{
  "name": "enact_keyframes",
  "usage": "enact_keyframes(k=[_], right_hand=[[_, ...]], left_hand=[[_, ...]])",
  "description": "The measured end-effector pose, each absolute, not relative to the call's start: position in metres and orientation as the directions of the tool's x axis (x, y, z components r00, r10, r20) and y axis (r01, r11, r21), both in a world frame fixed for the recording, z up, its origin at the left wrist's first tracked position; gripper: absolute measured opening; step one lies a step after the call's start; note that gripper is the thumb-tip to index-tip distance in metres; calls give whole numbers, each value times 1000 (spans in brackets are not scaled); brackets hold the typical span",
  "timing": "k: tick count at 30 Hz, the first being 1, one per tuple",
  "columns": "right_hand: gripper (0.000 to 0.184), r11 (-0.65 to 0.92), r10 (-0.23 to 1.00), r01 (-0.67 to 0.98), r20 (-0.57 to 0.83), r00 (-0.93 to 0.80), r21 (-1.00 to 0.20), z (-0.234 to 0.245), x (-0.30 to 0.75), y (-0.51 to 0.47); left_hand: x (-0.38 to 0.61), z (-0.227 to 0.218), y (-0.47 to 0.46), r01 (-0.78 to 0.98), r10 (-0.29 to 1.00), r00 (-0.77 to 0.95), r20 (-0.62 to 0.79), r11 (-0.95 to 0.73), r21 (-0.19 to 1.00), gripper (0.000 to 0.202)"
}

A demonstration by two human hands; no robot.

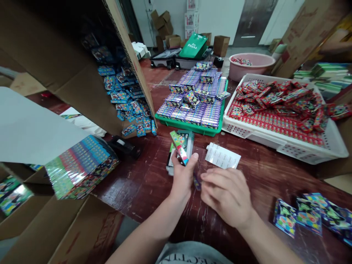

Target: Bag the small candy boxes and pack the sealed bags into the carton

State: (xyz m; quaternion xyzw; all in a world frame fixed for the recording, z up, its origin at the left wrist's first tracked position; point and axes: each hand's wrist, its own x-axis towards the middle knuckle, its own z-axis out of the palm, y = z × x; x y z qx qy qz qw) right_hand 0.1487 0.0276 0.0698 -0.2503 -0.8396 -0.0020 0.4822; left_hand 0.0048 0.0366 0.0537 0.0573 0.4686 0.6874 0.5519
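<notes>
My left hand is closed around a narrow, colourful stack of small boxes, whose edge shows green, white, red and blue. Clear plastic seems to hang beside the stack, and a purple piece shows between my hands. Close by on the right, my right hand has its fingers pinched together; what they hold, if anything, is hidden. Behind my left hand lie flat printed packages in green and black. A white sheet of oval stickers rests on the table just beyond my right hand.
A green tray holds purple boxes; a white basket holds red ones. Blue boxes spill from a large carton at left. Wrapped boxes and a black tape dispenser sit left. Purple packs lie right.
</notes>
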Motion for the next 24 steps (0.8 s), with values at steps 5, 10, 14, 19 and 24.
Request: enact_keyframes(k=[5, 10, 14, 19, 24], right_hand=[[10, 922, 343, 352, 757, -556, -159, 55, 130, 18], [15, 916, 399, 302, 701, -591, -266, 60, 140, 13], [47, 836, 548, 286, 688, -476, -469, 57, 156, 14], [57, 743, 662, 363, 540, -520, -562, 42, 157, 20], [28, 591, 795, 362, 446, -411, -721, 51, 180, 34]], left_hand=[[5, 51, 33, -452, 794, -538, -284, 13, 892, 67], [0, 53, 34, -544, 777, -519, -356, 21, 839, 60], [-7, 63, 37, -763, 776, -324, -542, 124, 634, 44], [-6, 70, 31, -841, 857, -85, -509, 212, 497, 52], [-30, 58, 5, -450, 833, -402, -381, 182, 874, 57]])
